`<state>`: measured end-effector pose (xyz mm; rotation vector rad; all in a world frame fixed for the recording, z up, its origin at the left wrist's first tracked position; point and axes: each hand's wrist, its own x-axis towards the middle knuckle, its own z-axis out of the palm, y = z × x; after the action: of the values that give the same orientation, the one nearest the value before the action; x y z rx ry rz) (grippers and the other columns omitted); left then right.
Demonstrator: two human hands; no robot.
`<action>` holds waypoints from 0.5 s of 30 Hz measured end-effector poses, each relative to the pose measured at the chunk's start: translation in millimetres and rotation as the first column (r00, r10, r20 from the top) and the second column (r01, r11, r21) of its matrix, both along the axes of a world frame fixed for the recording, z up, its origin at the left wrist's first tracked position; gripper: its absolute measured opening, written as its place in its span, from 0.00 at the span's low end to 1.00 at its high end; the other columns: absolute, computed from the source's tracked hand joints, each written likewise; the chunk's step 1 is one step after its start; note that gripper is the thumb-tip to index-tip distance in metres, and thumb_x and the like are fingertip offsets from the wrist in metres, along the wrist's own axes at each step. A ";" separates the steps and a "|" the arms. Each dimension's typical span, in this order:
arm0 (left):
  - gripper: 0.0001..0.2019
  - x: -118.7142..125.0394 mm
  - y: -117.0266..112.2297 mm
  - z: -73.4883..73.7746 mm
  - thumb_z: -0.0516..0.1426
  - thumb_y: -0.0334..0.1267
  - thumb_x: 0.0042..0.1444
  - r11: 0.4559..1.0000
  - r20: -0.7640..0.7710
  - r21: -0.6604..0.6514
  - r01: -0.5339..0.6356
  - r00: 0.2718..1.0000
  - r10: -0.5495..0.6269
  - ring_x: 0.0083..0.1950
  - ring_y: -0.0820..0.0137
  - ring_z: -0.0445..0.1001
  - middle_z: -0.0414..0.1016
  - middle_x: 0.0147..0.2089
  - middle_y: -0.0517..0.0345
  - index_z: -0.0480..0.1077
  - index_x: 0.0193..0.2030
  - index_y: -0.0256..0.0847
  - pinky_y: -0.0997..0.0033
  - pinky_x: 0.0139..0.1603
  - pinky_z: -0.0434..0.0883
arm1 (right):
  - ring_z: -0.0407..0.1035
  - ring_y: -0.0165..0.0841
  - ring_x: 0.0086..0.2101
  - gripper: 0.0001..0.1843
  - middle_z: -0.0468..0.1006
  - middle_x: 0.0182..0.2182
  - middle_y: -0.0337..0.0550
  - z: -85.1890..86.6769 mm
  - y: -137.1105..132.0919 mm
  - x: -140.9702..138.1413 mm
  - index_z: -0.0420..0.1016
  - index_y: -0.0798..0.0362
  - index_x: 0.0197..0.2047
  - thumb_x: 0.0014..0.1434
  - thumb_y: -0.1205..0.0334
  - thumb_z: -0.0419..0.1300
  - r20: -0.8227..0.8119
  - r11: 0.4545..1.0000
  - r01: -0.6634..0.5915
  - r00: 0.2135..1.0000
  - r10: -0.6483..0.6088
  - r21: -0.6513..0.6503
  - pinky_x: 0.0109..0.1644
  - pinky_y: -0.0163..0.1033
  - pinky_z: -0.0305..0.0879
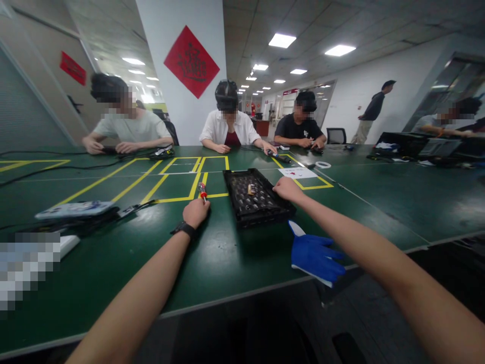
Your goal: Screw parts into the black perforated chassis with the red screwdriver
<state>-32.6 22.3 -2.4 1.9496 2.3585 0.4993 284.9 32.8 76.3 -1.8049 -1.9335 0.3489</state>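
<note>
My left hand (195, 213) is closed over the green table, pinching a screwdriver (202, 190) with a red and clear handle. Its handle points away from me, and the shaft end is mostly hidden at my fingers. My right hand (288, 189) has its fingers closed at the right rim of a shallow black tray-like case (265, 214). Rows of shiny dark bumps cover the inside of the case, and a small tan-and-white piece (251, 189) lies in it. Between the case and my right forearm lies a blue glove (315, 254) with white trim.
Yellow tape (172, 200) marks rectangles on the table (212, 263). A light blue flat object (76, 209) and black cables lie at left. Beyond the case are a paper sheet (297, 173) and a tape roll (323, 165). Several people sit across the table; another stands behind.
</note>
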 end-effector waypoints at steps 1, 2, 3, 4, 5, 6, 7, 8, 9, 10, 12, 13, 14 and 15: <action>0.21 -1.3 -0.2 0.8 0.43 0.47 0.58 1.000 0.011 0.000 -0.006 1.000 0.006 0.43 0.57 0.75 0.77 0.41 0.41 0.74 0.34 0.38 0.66 0.37 0.68 | 0.70 0.47 0.43 0.10 0.78 0.35 0.58 -7.2 -0.3 -14.5 0.78 0.60 0.32 0.51 0.66 0.57 0.031 1.000 -0.004 1.000 0.003 0.010 0.47 0.43 0.61; 0.22 -2.9 0.0 1.6 0.43 0.46 0.58 1.000 0.020 0.002 -0.013 1.000 0.013 0.43 0.57 0.75 0.77 0.41 0.40 0.74 0.34 0.38 0.66 0.37 0.68 | 0.70 0.48 0.43 0.10 0.78 0.36 0.59 -13.7 -0.9 -27.4 0.78 0.61 0.33 0.52 0.67 0.56 0.057 1.000 -0.010 0.998 0.009 0.019 0.47 0.44 0.62; 0.22 -4.9 0.4 2.3 0.42 0.46 0.59 1.000 0.026 0.003 -0.021 0.999 0.021 0.43 0.57 0.75 0.77 0.40 0.40 0.74 0.34 0.37 0.66 0.37 0.68 | 0.70 0.50 0.44 0.11 0.78 0.37 0.61 -19.4 -1.7 -38.6 0.78 0.62 0.34 0.52 0.67 0.55 0.080 1.000 -0.016 0.997 0.014 0.024 0.46 0.44 0.62; 0.22 -7.1 1.0 2.9 0.41 0.45 0.59 1.000 0.031 0.007 -0.030 0.999 0.029 0.42 0.57 0.75 0.77 0.39 0.40 0.73 0.33 0.37 0.66 0.37 0.68 | 0.71 0.50 0.44 0.12 0.77 0.39 0.62 -24.2 -2.3 -48.1 0.78 0.62 0.35 0.53 0.68 0.54 0.098 0.999 -0.023 0.995 0.020 0.029 0.46 0.44 0.62; 0.23 -9.4 1.7 3.2 0.40 0.44 0.60 0.999 0.039 0.010 -0.039 0.998 0.038 0.41 0.58 0.75 0.77 0.37 0.41 0.73 0.33 0.37 0.66 0.37 0.67 | 0.71 0.49 0.44 0.12 0.77 0.40 0.62 -28.2 -2.7 -55.9 0.77 0.62 0.35 0.53 0.68 0.53 0.113 0.999 -0.026 0.993 0.023 0.030 0.46 0.44 0.63; 0.23 -11.7 2.4 3.4 0.39 0.43 0.61 0.999 0.049 0.014 -0.047 0.998 0.046 0.41 0.58 0.75 0.77 0.35 0.42 0.73 0.33 0.38 0.67 0.37 0.67 | 0.71 0.48 0.44 0.12 0.77 0.40 0.61 -31.5 -2.7 -62.2 0.77 0.61 0.36 0.54 0.68 0.53 0.127 0.999 -0.026 0.992 0.022 0.029 0.46 0.43 0.63; 0.23 -13.5 2.9 3.5 0.38 0.42 0.61 0.998 0.058 0.019 -0.054 0.997 0.053 0.40 0.59 0.75 0.77 0.34 0.43 0.73 0.33 0.38 0.67 0.37 0.67 | 0.71 0.48 0.44 0.13 0.77 0.40 0.61 -34.2 -2.5 -67.1 0.77 0.61 0.37 0.54 0.68 0.52 0.138 0.999 -0.024 0.990 0.020 0.027 0.46 0.43 0.63; 0.24 -14.8 3.1 3.7 0.37 0.41 0.62 0.998 0.067 0.023 -0.061 0.996 0.059 0.40 0.60 0.75 0.77 0.34 0.44 0.73 0.34 0.38 0.67 0.37 0.67 | 0.72 0.47 0.44 0.13 0.77 0.40 0.60 -36.5 -2.1 -70.7 0.77 0.60 0.37 0.55 0.68 0.52 0.148 0.999 -0.022 0.989 0.018 0.025 0.45 0.42 0.63; 0.24 -15.1 2.8 4.0 0.37 0.41 0.62 0.997 0.074 0.032 -0.070 0.995 0.067 0.40 0.60 0.75 0.77 0.35 0.44 0.72 0.35 0.38 0.67 0.37 0.66 | 0.72 0.47 0.43 0.13 0.77 0.40 0.60 -38.5 -1.7 -73.4 0.77 0.60 0.37 0.55 0.68 0.52 0.156 1.000 -0.021 0.988 0.017 0.024 0.45 0.42 0.63; 0.24 -14.5 2.0 4.7 0.36 0.42 0.62 0.996 0.075 0.051 -0.078 0.994 0.074 0.40 0.60 0.75 0.77 0.35 0.44 0.72 0.37 0.38 0.67 0.36 0.66 | 0.72 0.46 0.43 0.13 0.78 0.40 0.60 -40.2 -1.4 -75.1 0.76 0.60 0.36 0.55 0.67 0.52 0.163 0.999 -0.022 0.987 0.018 0.023 0.45 0.42 0.64; 0.24 -9.8 -1.4 7.4 0.35 0.44 0.63 0.988 0.054 0.123 -0.095 0.995 0.089 0.40 0.59 0.75 0.77 0.37 0.44 0.70 0.40 0.38 0.67 0.35 0.65 | 0.72 0.46 0.42 0.12 0.78 0.39 0.59 -42.2 -1.9 -76.6 0.76 0.60 0.36 0.56 0.65 0.52 0.173 0.999 -0.033 0.984 0.028 0.026 0.45 0.41 0.64; 0.24 -6.1 -3.8 9.5 0.35 0.45 0.63 0.979 0.018 0.182 -0.092 0.996 0.090 0.40 0.58 0.75 0.77 0.38 0.44 0.69 0.42 0.38 0.67 0.34 0.65 | 0.72 0.46 0.42 0.12 0.78 0.39 0.59 -42.2 -2.8 -76.9 0.76 0.60 0.35 0.56 0.64 0.53 0.177 0.999 -0.039 0.984 0.033 0.027 0.45 0.41 0.64; 0.24 -1.6 -6.5 12.1 0.35 0.46 0.64 0.971 -0.025 0.224 -0.081 0.996 0.088 0.40 0.58 0.75 0.76 0.39 0.44 0.69 0.43 0.38 0.67 0.34 0.65 | 0.72 0.46 0.42 0.13 0.78 0.39 0.59 -41.4 -4.0 -77.2 0.76 0.60 0.35 0.56 0.63 0.53 0.180 0.999 -0.042 0.983 0.036 0.029 0.45 0.42 0.64; 0.25 3.2 -9.3 15.0 0.34 0.46 0.64 0.965 -0.073 0.253 -0.066 0.994 0.087 0.39 0.58 0.74 0.76 0.38 0.44 0.68 0.44 0.38 0.67 0.34 0.64 | 0.71 0.47 0.43 0.14 0.77 0.39 0.60 -39.5 -5.4 -78.1 0.76 0.61 0.36 0.57 0.61 0.52 0.186 0.999 -0.041 0.982 0.034 0.031 0.46 0.43 0.64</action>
<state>-29.4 13.1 12.7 2.0199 2.5400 0.7715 206.8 27.4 36.8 -1.8370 -2.0881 0.1621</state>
